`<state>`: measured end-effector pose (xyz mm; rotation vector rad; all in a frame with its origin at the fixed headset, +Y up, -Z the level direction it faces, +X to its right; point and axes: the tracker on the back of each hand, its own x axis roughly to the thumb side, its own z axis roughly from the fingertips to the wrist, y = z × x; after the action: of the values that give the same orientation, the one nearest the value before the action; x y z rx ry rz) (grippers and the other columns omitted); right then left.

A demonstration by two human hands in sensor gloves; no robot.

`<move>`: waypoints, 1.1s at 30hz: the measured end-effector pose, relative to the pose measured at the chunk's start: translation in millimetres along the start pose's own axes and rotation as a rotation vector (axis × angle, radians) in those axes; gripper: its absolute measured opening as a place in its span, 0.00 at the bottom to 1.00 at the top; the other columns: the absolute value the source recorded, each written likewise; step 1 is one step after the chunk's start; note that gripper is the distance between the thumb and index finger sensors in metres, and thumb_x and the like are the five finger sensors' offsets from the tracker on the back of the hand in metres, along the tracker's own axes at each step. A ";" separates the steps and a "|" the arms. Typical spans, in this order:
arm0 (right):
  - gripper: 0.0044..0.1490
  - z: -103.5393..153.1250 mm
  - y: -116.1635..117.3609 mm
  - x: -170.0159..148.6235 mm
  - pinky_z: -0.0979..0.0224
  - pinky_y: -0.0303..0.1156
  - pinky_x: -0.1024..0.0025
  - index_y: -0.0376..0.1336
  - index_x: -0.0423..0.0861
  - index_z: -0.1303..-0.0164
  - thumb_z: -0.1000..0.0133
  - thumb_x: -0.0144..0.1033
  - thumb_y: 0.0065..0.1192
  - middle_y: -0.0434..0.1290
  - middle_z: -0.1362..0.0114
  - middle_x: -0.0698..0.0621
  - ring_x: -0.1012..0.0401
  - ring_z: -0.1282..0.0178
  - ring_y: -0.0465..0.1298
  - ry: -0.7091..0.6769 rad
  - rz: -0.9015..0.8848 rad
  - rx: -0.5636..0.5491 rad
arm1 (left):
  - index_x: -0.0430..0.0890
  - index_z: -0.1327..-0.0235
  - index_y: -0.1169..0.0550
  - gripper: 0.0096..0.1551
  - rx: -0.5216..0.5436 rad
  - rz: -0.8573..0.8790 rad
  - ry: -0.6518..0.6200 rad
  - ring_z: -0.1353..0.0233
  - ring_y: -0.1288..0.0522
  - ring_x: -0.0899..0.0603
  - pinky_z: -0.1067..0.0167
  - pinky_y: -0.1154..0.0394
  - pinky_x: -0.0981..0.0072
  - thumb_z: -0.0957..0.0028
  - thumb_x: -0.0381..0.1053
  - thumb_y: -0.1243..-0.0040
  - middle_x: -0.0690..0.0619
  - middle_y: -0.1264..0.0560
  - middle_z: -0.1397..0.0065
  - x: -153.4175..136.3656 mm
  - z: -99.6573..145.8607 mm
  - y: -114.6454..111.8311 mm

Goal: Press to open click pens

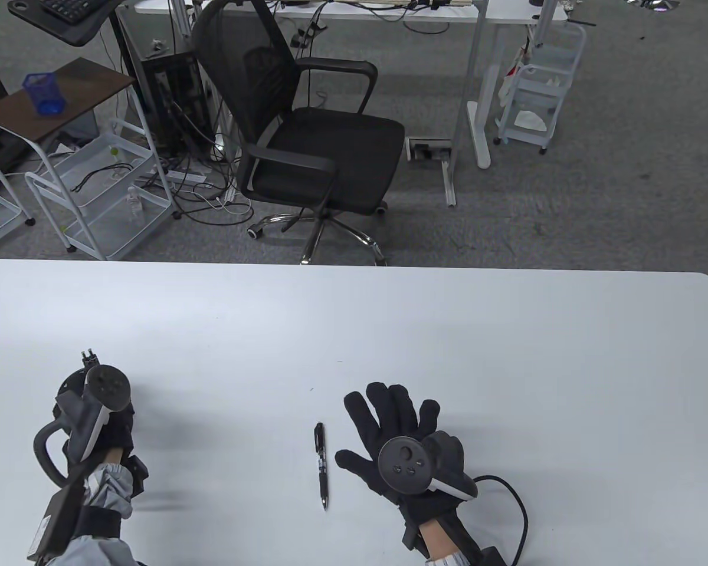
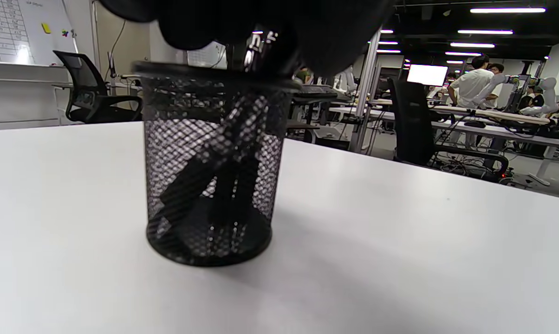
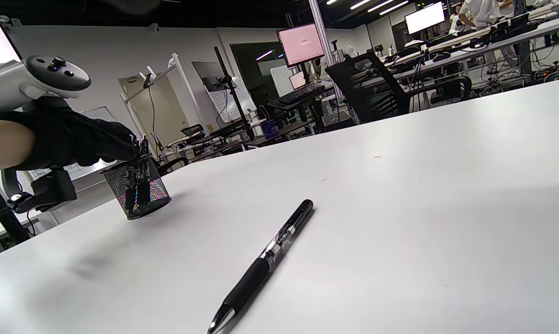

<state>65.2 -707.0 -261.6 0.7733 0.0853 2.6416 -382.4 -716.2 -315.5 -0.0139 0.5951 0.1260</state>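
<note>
A black click pen (image 1: 321,466) lies on the white table (image 1: 354,330), tip toward me; it also shows in the right wrist view (image 3: 265,260). My right hand (image 1: 370,425) lies open and flat just right of it, not touching it. My left hand (image 1: 97,413) hovers over a black mesh pen cup (image 2: 210,162) at the table's left, which it mostly hides in the table view. Its fingers (image 2: 316,28) pinch the top of a pen (image 2: 259,46) standing in the cup. The right wrist view shows this hand (image 3: 70,139) at the cup's rim (image 3: 138,192).
Several more pens stand inside the mesh cup (image 3: 138,192). A black office chair (image 1: 307,130) stands beyond the table's far edge, with white carts (image 1: 94,194) to its left.
</note>
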 end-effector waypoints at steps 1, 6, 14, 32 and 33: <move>0.52 0.1 -0.2 0.0 0.33 0.20 0.19 0.31 0.46 0.07 0.31 0.59 0.42 0.26 0.09 0.32 0.30 0.15 0.29 0.001 -0.001 0.001 | 0.45 0.15 0.39 0.33 0.003 0.002 0.004 0.16 0.37 0.35 0.19 0.41 0.41 0.29 0.52 0.42 0.40 0.40 0.15 -0.3 -0.5 -0.5; 0.52 0.9 -2.5 3.0 0.33 0.20 0.19 0.31 0.46 0.07 0.31 0.59 0.42 0.26 0.09 0.32 0.30 0.14 0.29 -0.007 0.004 -0.009 | 0.46 0.16 0.37 0.30 0.003 0.003 0.016 0.17 0.35 0.35 0.19 0.41 0.41 0.28 0.51 0.44 0.40 0.38 0.16 -1.8 -4.3 -3.8; 0.52 0.8 -3.1 2.5 0.33 0.20 0.19 0.31 0.45 0.07 0.31 0.59 0.42 0.26 0.09 0.32 0.30 0.14 0.29 -0.005 0.004 -0.008 | 0.47 0.17 0.34 0.27 0.001 0.026 0.041 0.18 0.34 0.36 0.19 0.40 0.40 0.27 0.51 0.46 0.40 0.36 0.17 -3.9 -7.3 -3.3; 0.52 -0.1 -2.7 4.0 0.33 0.19 0.20 0.32 0.46 0.07 0.31 0.59 0.42 0.26 0.09 0.32 0.30 0.15 0.29 -0.019 -0.003 -0.015 | 0.46 0.16 0.41 0.25 0.021 0.048 0.029 0.16 0.40 0.28 0.22 0.43 0.30 0.25 0.46 0.54 0.37 0.41 0.14 1.5 3.3 10.6; 0.52 -0.2 -2.7 4.5 0.33 0.19 0.20 0.32 0.45 0.07 0.31 0.59 0.42 0.26 0.09 0.32 0.30 0.15 0.29 -0.022 -0.003 -0.014 | 0.46 0.17 0.41 0.25 0.023 0.050 0.026 0.16 0.40 0.27 0.22 0.43 0.30 0.25 0.46 0.54 0.36 0.41 0.14 2.4 5.0 13.1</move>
<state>62.6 -702.7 -259.9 0.7961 0.0616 2.6278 -379.3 -702.7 -312.4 0.0220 0.6231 0.1675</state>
